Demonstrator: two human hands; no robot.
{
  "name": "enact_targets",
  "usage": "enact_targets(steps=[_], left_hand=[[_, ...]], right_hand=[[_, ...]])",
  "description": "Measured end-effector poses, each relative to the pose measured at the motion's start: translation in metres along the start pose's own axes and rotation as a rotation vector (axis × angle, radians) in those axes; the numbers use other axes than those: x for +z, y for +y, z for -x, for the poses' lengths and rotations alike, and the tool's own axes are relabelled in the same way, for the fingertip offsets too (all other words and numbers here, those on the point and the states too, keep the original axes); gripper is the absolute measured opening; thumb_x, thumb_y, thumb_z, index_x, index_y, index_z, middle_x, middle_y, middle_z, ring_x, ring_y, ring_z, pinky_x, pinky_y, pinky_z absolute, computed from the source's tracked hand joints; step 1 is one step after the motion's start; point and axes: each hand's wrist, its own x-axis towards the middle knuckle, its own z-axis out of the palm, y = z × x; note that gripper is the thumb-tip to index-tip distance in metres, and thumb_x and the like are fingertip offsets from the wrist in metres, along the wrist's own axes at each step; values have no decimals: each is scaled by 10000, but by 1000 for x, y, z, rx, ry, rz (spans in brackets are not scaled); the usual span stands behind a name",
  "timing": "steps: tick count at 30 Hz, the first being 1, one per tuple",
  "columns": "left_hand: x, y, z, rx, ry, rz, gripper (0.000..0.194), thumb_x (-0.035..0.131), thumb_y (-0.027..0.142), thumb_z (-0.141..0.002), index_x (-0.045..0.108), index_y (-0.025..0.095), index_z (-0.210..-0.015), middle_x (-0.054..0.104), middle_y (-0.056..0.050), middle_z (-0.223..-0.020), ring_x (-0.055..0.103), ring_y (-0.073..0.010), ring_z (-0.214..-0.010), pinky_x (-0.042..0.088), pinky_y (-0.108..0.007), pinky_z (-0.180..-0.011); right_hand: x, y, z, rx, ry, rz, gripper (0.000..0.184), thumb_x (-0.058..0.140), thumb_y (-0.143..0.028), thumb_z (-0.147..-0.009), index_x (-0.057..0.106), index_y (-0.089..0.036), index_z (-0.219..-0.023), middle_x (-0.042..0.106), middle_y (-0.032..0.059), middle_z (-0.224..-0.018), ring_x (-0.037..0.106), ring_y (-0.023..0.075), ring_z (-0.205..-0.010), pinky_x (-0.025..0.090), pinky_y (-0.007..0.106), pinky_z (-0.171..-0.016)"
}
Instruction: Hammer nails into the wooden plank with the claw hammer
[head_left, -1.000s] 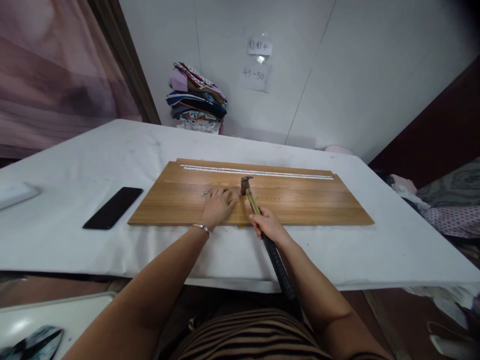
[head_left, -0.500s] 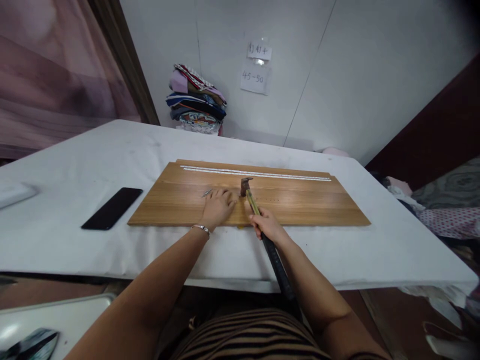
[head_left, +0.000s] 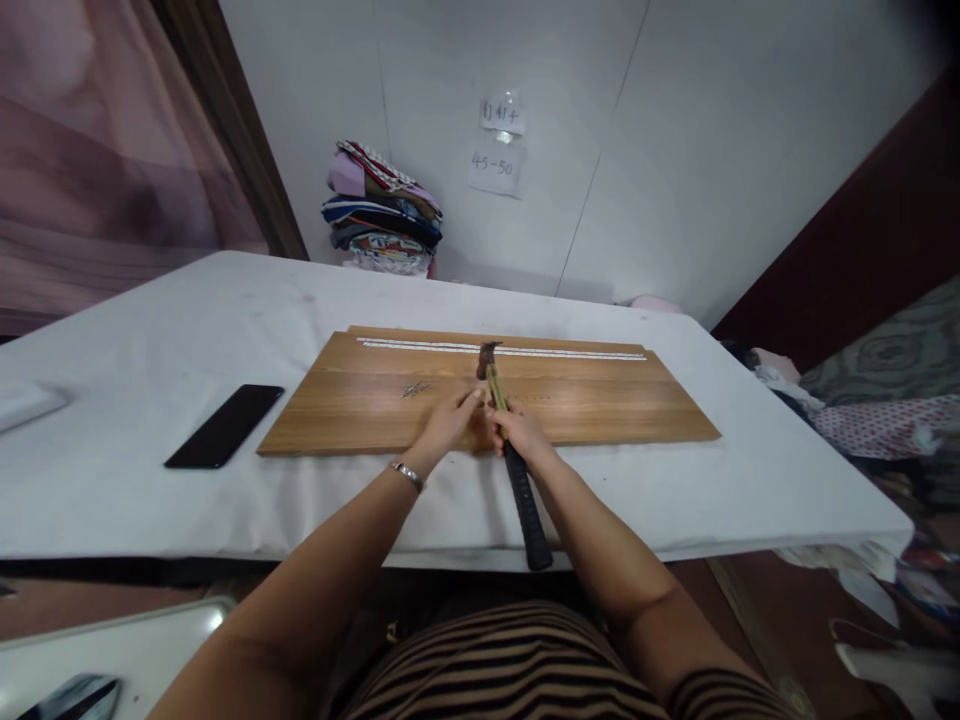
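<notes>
My right hand (head_left: 520,430) is wrapped round the upper handle of a claw hammer (head_left: 528,510). Its rusty head is raised over the middle of a wooden board (head_left: 330,410), and the black grip points back toward my body. Just left of the hammer, my left hand (head_left: 448,422) has thumb and fingers pinched together low over the board; whatever they hold is too small to make out. A little pile of nails (head_left: 416,389) lies on the board left of that hand. Right of the hammer runs a row of small dark dots in the wood.
Two white measuring strips (head_left: 570,353) lie along the board's far edge. On the white-covered table (head_left: 300,515) a black phone (head_left: 225,426) rests left of the board. Folded clothes (head_left: 384,208) are stacked at the back, by the wall with paper signs (head_left: 495,168).
My left hand has left the nails, moved right and closed to a pinch beside the hammer. The pile is now uncovered. The hammer's handle end has swung left.
</notes>
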Motion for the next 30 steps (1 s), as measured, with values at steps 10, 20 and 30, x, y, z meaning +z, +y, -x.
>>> enact_targets(steps=[10,20,30], left_hand=[[-16,43,-32,-323,-87,384,313,759,443,-884,727,137,-829,688,-40,-660,636,-167,-570,485,-271,-548],[-61,24,9,-482,-117,417,335,833,422,-829,683,133,-906,540,38,-620,421,-60,-450,291,-172,-413],[-56,28,19,-546,-270,436,482,787,575,-865,663,147,-1049,485,62,-633,363,-58,-424,274,-181,-392]], right_hand=[[42,5,-22,-283,127,190,226,695,-353,-863,727,-241,-1057,765,23,-971,725,222,-975,600,355,-894],[-145,1,-34,-244,493,956,405,541,-247,-945,765,-163,-1272,730,180,-1392,637,307,-1337,479,470,-1183],[-243,19,-40,296,672,1342,626,271,-446,-1110,538,-142,-1587,444,255,-1688,377,395,-1569,278,665,-1244]])
